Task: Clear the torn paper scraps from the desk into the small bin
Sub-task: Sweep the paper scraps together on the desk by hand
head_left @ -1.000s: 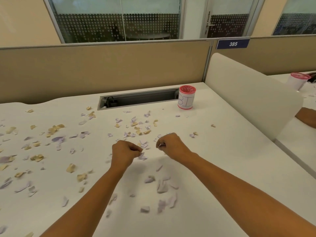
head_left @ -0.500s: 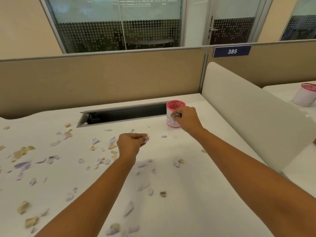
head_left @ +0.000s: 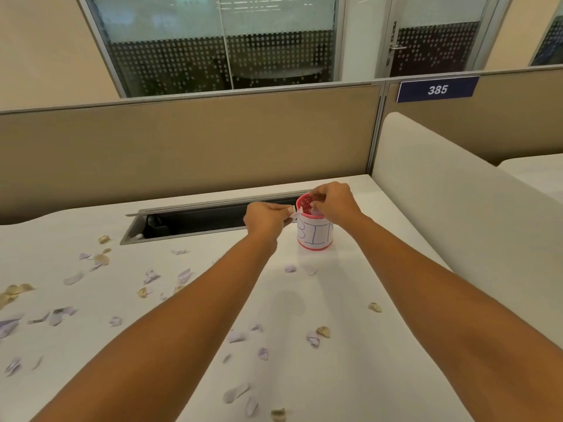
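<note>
The small pink bin point(head_left: 314, 236), wrapped in white paper marked "BIN", stands near the back of the white desk point(head_left: 380, 345). My right hand point(head_left: 335, 202) hovers over its mouth with fingers curled, pinching paper scraps above the opening. My left hand point(head_left: 266, 219) is just left of the rim, gripping white scraps point(head_left: 294, 215) that stick out toward the bin. Torn purple and tan paper scraps point(head_left: 149, 277) lie scattered over the desk, mostly on the left and in front.
An open cable tray slot point(head_left: 195, 222) runs along the desk's back edge, left of the bin. A tan partition wall stands behind, and a rounded white divider point(head_left: 457, 214) closes off the right side.
Both hands moved forward from the scrap pile to the bin. The right hand now sits over the opening and the left has come up beside the rim with its scraps.
</note>
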{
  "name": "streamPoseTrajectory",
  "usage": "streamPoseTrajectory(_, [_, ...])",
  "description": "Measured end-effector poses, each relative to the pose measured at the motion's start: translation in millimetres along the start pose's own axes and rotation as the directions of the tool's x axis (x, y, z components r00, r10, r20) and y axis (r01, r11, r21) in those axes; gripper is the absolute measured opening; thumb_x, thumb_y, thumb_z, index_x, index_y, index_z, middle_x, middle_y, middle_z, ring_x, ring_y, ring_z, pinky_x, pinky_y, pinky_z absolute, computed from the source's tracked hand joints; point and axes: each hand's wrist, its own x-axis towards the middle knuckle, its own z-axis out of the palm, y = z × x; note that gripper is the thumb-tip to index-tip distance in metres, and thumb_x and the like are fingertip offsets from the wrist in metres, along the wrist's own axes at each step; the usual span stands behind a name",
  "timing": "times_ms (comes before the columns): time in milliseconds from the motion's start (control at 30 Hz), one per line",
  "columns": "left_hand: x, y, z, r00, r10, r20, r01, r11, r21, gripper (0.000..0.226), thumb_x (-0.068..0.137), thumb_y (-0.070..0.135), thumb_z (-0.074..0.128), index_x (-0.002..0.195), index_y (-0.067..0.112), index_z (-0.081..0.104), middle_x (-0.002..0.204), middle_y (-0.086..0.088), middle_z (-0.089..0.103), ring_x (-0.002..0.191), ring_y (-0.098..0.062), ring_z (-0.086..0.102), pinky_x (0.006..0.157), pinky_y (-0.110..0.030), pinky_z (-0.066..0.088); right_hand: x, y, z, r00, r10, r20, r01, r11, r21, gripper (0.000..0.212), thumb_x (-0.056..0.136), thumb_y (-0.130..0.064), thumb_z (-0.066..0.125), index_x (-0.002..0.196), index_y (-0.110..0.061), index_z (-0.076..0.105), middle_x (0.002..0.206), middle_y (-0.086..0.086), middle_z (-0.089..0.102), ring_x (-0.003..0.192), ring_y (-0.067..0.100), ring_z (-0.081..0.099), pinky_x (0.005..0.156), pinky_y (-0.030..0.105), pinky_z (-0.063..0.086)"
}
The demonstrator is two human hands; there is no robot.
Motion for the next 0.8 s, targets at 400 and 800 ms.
streamPoseTrajectory(400, [27, 28, 47, 0.999, -0.041, -0.022, 0.044, 0.989, 0.143, 0.035, 0.082, 0.014, 0.069, 0.111, -0.006, 0.060, 0.115, -0.018, 0.063, 0.106, -0.030, 0.062, 0.094, -0.036, 0.052, -27, 26, -12, 0.926, 0.009, -0.377, 0.108, 0.952, 0.287, 0.019, 0.089, -0.005, 0.055, 0.101, -0.003, 0.069, 0.100, 0.014, 0.070, 0.087, 0.020, 0.063, 0.086, 0.031, 0.054])
streamPoseTrajectory(800, [-9, -10, 28, 0.990, 0.135, 0.047, -0.143, 0.960, 0.242, 0.015, 0.090, 0.015, 0.058, 0.094, 0.005, 0.069, 0.096, -0.013, 0.065, 0.091, -0.023, 0.061, 0.087, -0.031, 0.050, -84, 61, -15, 0.981, 0.112, -0.160, -0.067, 0.963, 0.261, 0.020, 0.089, -0.009, 0.055, 0.102, -0.007, 0.070, 0.106, 0.011, 0.070, 0.096, 0.022, 0.064, 0.087, 0.023, 0.046])
